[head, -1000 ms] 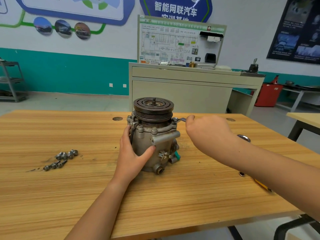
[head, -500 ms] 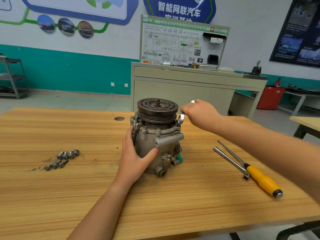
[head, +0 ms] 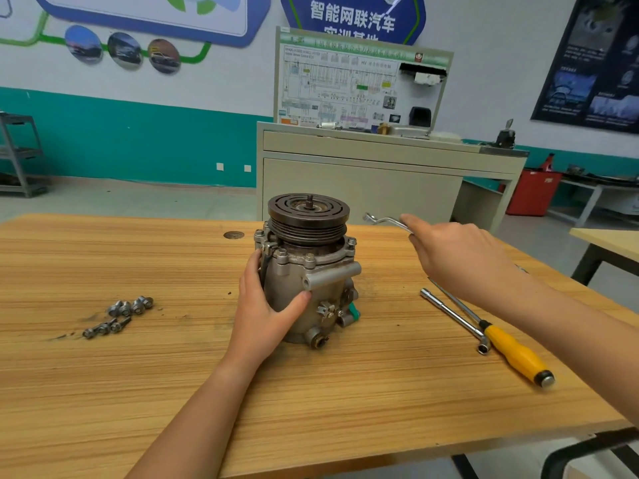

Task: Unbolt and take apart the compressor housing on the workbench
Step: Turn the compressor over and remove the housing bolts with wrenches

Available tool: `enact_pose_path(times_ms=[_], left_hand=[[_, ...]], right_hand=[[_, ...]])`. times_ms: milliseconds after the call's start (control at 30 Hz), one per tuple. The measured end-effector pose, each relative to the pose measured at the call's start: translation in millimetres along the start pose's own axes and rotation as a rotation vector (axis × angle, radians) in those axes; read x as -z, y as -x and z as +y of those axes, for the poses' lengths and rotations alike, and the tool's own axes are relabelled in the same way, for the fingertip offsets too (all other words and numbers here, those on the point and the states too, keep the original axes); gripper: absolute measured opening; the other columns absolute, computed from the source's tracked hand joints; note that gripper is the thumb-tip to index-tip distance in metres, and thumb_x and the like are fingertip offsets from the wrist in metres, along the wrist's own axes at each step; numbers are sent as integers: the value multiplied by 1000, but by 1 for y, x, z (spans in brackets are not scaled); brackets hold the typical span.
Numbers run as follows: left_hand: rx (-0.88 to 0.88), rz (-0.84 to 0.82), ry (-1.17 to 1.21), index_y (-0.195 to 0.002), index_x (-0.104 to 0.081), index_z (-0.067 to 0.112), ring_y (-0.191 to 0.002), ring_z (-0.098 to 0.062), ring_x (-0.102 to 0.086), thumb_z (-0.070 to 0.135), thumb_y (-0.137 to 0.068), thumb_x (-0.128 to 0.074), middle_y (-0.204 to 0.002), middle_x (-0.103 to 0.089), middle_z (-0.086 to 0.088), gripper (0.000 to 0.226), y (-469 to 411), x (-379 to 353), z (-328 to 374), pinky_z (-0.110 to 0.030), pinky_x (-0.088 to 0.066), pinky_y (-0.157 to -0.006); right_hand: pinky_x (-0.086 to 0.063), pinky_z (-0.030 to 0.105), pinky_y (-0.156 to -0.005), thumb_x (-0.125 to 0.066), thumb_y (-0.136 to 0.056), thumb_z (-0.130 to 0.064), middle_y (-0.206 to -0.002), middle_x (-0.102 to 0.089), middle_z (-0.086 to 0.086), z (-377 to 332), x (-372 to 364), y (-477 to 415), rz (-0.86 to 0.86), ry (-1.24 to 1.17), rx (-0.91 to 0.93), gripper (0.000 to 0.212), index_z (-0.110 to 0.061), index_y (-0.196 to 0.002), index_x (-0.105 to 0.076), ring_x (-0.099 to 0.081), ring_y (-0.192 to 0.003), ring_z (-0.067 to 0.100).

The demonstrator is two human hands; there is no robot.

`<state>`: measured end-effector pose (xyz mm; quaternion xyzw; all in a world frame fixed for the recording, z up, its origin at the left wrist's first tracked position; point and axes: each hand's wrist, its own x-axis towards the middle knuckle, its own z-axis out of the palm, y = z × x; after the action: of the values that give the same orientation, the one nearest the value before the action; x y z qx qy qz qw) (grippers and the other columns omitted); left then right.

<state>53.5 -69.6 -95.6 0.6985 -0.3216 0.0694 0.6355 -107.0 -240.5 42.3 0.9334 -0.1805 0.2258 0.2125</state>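
Observation:
A grey metal compressor (head: 311,271) stands upright mid-bench, its dark grooved pulley (head: 307,216) on top. Bolt heads ring the flange under the pulley. My left hand (head: 266,305) grips the housing's left side, thumb across the front. My right hand (head: 460,254) holds a bent ring wrench (head: 383,221) in the air to the right of the pulley, its ring end clear of the compressor.
Several loose bolts (head: 119,316) lie on the wooden workbench (head: 173,392) to the left. A socket bar (head: 453,319) and a yellow-handled screwdriver (head: 515,354) lie to the right. A beige cabinet (head: 363,178) with a wiring display board stands behind the bench.
My right hand lifted the wrench off the flange bolt at the compressor's right and drew it away to the right. The left hand kept its grip on the housing.

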Motion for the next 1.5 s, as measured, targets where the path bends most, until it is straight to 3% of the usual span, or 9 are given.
enact_pose_path(times_ms=[133,433,533,700,767,833,967,1167,1500], left_hand=[[-3,4,0,-149,-17,28,-129,6,-24,33,-73,-76,-139,-24,21,96,0,0,-2,-13,-22,-100],[0,15,-14,-149,-17,28,-130,3,-26,33,-72,-77,-139,-25,20,97,-2,-1,-5,-14,-22,-99],[1,16,-7,-149,-17,28,-131,3,-26,35,-72,-77,-140,-26,19,98,-2,-1,-5,-16,-23,-102],[-5,13,0,-148,-19,28,-133,0,-27,33,-72,-77,-145,-29,14,96,-2,-1,-6,-18,-24,-104],[-6,15,-5,-148,-18,28,-134,-1,-27,34,-72,-77,-146,-29,12,97,-2,-1,-5,-19,-24,-104],[-7,11,-7,-149,-18,27,-135,-2,-27,36,-70,-76,-147,-28,11,98,-2,0,-3,-20,-24,-104],[-3,-1,-8,-149,-18,27,-134,-2,-27,35,-71,-77,-148,-28,9,98,-1,1,-1,-22,-25,-106],[9,-11,0,-149,-16,30,-132,1,-26,41,-69,-75,-144,-27,15,100,-2,1,0,-20,-25,-104],[12,3,-1,-148,-18,27,-132,1,-26,35,-71,-76,-140,-26,17,98,-1,1,0,-17,-23,-103]], right_hand=[[-18,25,-40,-37,-95,-11,-60,-37,-6,-17,8,2,-104,88,27,38,-21,-131,-38,-33,-49,13],[-23,24,-38,-40,-92,-4,-62,-26,0,-54,32,-3,-291,276,163,32,-2,-124,-44,-26,-49,15],[-23,23,-40,-37,-94,-19,-62,-33,-1,-39,24,-9,-310,238,181,36,-4,-128,-38,-31,-50,11],[-23,22,-42,-37,-93,-7,-61,-35,-3,-1,10,-45,-353,309,269,24,-10,-114,-47,-33,-50,10],[-36,22,-50,-42,-93,-5,-66,-40,-2,0,-6,-63,-318,273,294,22,-8,-112,-50,-43,-56,12],[-45,30,-80,-42,-93,-4,-85,-57,3,-8,-25,-79,-218,171,340,24,-7,-116,-50,-56,-80,20],[-29,34,-102,-40,-93,0,-118,-60,12,-24,-47,-94,-22,-34,337,36,-7,-127,-47,-53,-109,27],[-47,41,-62,-38,-99,-17,-71,-56,6,-8,-21,-53,216,-523,-13,35,-5,-132,-41,-53,-63,23],[-26,22,-42,-38,-95,-8,-65,-38,-6,-25,9,-2,-231,-62,14,38,-20,-131,-40,-36,-55,8]])
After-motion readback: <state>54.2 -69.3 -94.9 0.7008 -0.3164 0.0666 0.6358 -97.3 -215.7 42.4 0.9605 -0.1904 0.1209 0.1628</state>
